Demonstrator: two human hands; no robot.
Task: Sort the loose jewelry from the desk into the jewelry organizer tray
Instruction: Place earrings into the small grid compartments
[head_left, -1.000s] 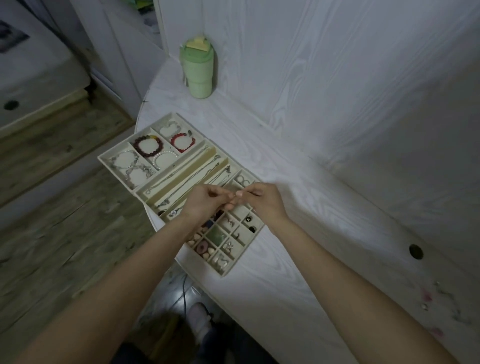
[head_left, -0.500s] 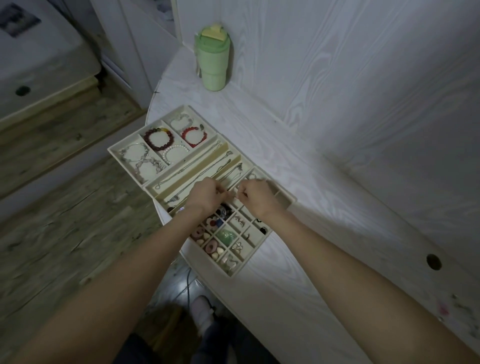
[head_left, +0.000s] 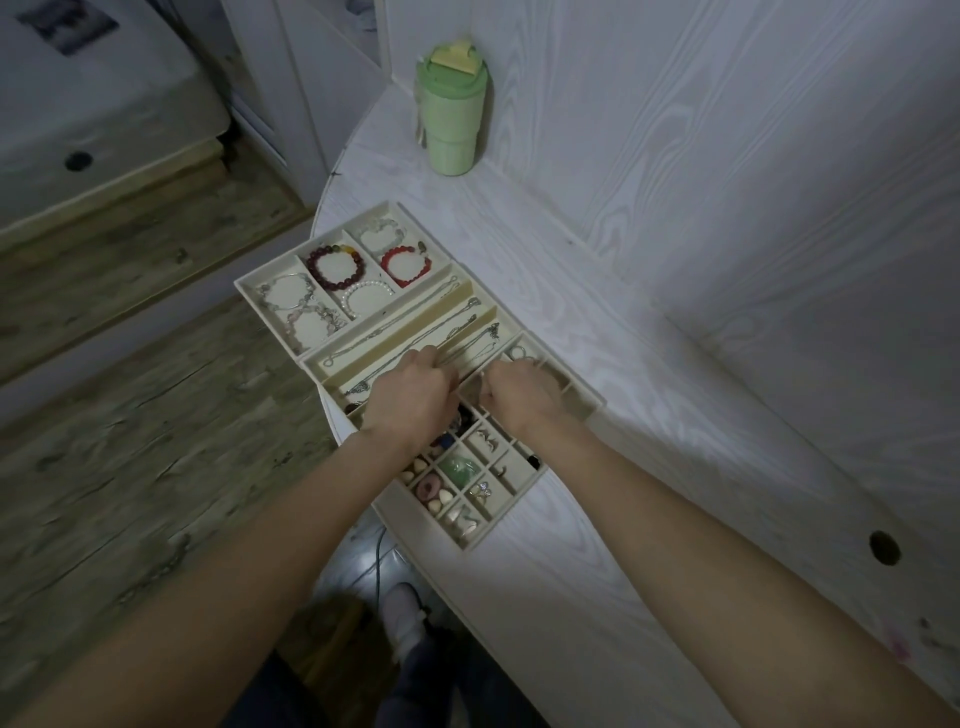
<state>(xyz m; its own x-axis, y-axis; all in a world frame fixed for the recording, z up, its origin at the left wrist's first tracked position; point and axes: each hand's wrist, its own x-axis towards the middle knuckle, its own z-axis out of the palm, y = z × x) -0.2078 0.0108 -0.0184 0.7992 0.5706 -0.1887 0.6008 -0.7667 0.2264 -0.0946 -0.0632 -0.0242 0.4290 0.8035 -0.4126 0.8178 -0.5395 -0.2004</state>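
Observation:
The beige jewelry organizer tray (head_left: 267, 321) lies at the desk's left edge. Its far compartments hold a dark red bead bracelet (head_left: 335, 268), a red bracelet (head_left: 406, 265) and a pearl bracelet (head_left: 366, 296). Thin silver necklaces (head_left: 395, 335) lie in the long middle slots. The near small cells hold a green stone (head_left: 460, 467) and a pink ring (head_left: 428, 488). My left hand (head_left: 410, 395) and my right hand (head_left: 522, 392) are side by side over the nearest long slot, fingers curled down, pinching a thin chain. The backs of the hands hide the fingertips.
A green tumbler (head_left: 452, 114) stands at the back against the wall panel. A cable hole (head_left: 884, 548) is in the desk at the right, with a few small pink bits (head_left: 898, 644) beyond it. The tray overhangs the desk's curved edge above the floor.
Both hands have moved away from me, from above the small cells down to the long necklace slot. The view has tilted, so the tray sits lower in the picture.

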